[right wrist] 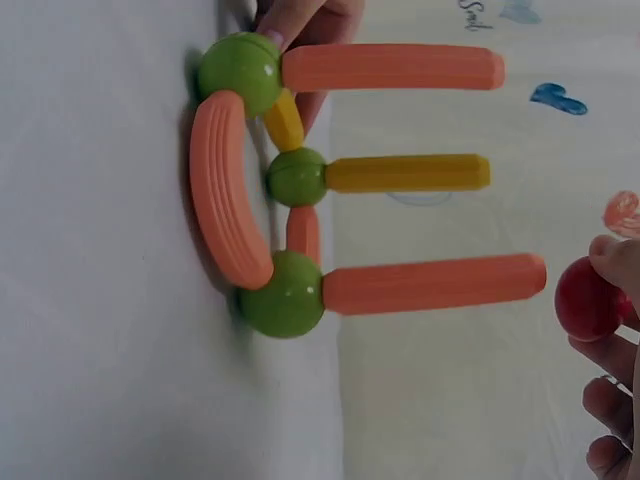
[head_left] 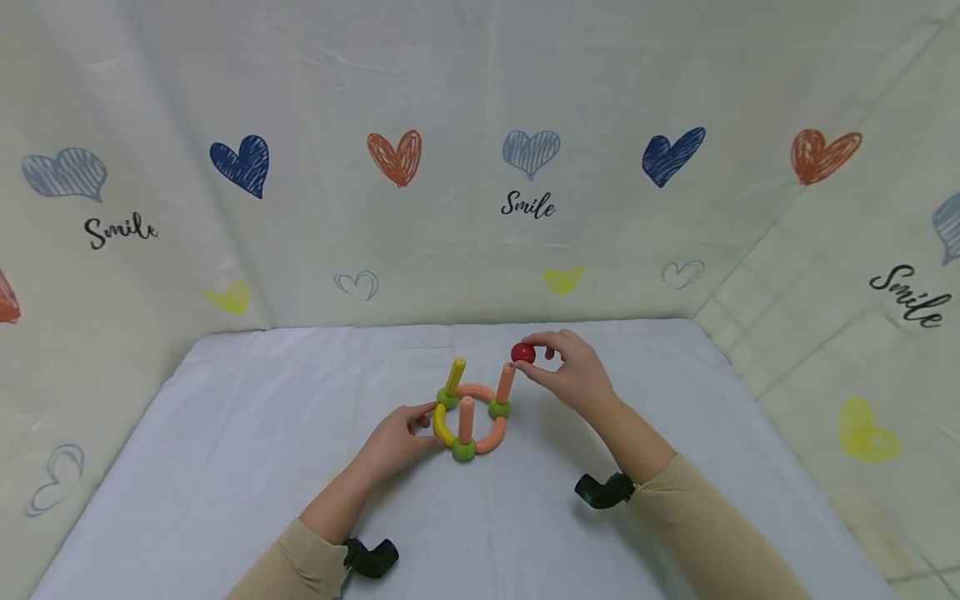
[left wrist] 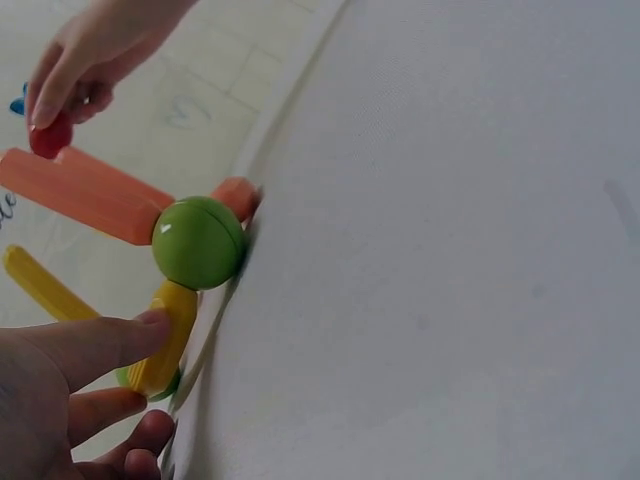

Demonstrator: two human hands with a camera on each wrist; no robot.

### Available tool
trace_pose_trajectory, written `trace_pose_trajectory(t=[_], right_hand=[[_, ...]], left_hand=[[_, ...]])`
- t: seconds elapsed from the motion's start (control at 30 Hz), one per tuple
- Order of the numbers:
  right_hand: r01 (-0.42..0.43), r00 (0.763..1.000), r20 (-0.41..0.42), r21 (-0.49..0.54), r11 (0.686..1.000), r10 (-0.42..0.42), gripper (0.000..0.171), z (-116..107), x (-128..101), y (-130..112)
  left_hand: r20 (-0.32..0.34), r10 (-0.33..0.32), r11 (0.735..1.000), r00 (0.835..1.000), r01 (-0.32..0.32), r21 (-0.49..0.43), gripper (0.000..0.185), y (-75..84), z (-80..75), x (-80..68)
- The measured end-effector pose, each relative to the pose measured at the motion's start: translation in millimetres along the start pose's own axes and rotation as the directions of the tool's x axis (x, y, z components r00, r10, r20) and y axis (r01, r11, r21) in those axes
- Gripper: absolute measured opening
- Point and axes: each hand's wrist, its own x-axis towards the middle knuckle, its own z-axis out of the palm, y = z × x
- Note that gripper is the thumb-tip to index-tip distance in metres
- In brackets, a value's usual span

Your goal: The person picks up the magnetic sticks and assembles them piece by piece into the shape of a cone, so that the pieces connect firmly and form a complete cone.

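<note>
Three rods stand up from a ring of curved pieces on the table (head_left: 225, 467), with a red ball (head_left: 522, 352) held just above one of them.

Largest first: the table's pale cloth carries the ring (head_left: 470, 421), which lies flat mid-table, made of orange and yellow arcs joined by three green balls (head_left: 463, 450). From each green ball a rod rises with its long axis near vertical: a yellow rod (head_left: 455, 375) at the far left leaning slightly right, an orange rod (head_left: 467, 419) at the near side, and another orange rod (head_left: 506, 382) at the right. The left hand (head_left: 397, 442) pinches the ring's yellow arc (head_left: 441, 425). The right hand (head_left: 573, 371) pinches the red ball in its fingertips, right by the right orange rod's top end.
</note>
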Motion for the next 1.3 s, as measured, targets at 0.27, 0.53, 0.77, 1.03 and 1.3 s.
trace_pose_trajectory(t=[0.27, 0.53, 0.77, 1.03, 1.3], right_hand=[[0.013, 1.0, -0.005, 0.027, 1.0, -0.013, 0.034, 4, 3, -11], [-0.019, 1.0, 0.022, 0.025, 1.0, 0.018, 0.036, 8, 0, -10], [-0.02, 0.999, 0.032, 0.022, 1.0, 0.019, 0.037, 11, -1, -7], [-0.015, 0.997, 0.075, 0.022, 1.0, 0.014, 0.043, 10, -1, -6], [-0.051, 0.993, 0.103, 0.009, 0.999, 0.05, 0.042, 10, -1, -8]], left_hand=[[0.002, 0.017, 1.0, 1.0, -0.017, 0.018, 0.064, 0.7, 1.0, 1.1], [0.002, 0.013, 1.0, 1.0, -0.013, 0.025, 0.064, 1.9, 0.8, 0.3], [-0.009, 0.009, 1.0, 1.0, -0.009, 0.012, 0.063, 1.3, 0.4, -0.6], [-0.039, 0.014, 0.999, 0.999, -0.015, -0.031, 0.061, 1.9, -3.2, -2.0], [-0.05, 0.008, 0.999, 0.999, -0.009, -0.033, 0.058, 3.3, -2.3, -3.3]])
